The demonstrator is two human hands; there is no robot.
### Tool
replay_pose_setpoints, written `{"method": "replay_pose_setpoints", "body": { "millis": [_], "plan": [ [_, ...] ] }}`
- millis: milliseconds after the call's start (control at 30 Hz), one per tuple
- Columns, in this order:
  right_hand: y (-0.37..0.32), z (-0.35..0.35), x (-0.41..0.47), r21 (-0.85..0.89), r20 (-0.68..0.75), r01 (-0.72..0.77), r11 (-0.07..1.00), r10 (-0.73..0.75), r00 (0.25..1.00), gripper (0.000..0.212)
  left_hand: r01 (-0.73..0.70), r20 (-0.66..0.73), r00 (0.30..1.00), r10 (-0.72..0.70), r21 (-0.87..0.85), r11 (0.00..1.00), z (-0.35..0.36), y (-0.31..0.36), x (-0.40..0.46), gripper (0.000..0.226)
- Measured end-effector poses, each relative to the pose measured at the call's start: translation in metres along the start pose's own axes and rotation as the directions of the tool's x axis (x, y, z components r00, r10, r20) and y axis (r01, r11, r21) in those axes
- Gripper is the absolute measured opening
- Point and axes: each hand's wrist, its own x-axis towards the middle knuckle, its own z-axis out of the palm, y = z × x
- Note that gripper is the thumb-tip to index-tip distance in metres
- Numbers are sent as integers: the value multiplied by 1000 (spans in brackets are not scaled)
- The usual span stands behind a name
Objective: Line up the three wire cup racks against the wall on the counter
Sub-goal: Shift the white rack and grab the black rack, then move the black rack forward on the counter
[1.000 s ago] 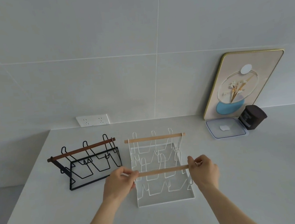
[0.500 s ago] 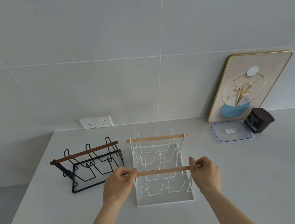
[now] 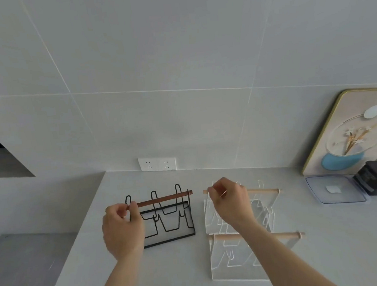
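Note:
Three wire cup racks stand on the white counter (image 3: 326, 244). The black rack (image 3: 166, 221) with a brown wooden bar is on the left. My left hand (image 3: 122, 229) grips the left end of that bar. A white rack (image 3: 287, 235) with a pale wooden bar stands near me on the right. A second white rack (image 3: 263, 190) stands right behind it, closer to the wall. My right hand (image 3: 228, 200) hovers over the left end of the far rack's bar with its fingers pinched. I cannot tell whether it holds the bar.
A double wall socket (image 3: 157, 164) sits behind the black rack. At the back right a gold-framed picture (image 3: 351, 130) leans on the wall, with a clear plastic lid (image 3: 335, 190) and a dark box (image 3: 376, 180) in front. The counter ends just left of the black rack.
Both hands let go of the near white rack's bar. My left hand moved to the black rack's bar, my right hand to the far white rack. The view swung left.

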Motion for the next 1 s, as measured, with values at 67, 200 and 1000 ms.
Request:
{"method": "replay_pose_setpoints", "body": {
  "millis": [67, 200, 1000],
  "plan": [
    [-19, 26, 3, 4, 111, -54, 999, 54, 992, 20, 32, 44, 998, -34, 30, 999, -7, -5, 20, 38],
    [-44, 59, 9, -27, 283, -196, 980, 196, 939, 63, 194, 246, 950, -190, 10, 981, -16, -9, 48, 62],
    [-19, 63, -116, -32, 147, -330, 943, 331, 932, 9, 210, 158, 959, -236, 165, 964, -98, -86, -17, 15]
  ]
}}
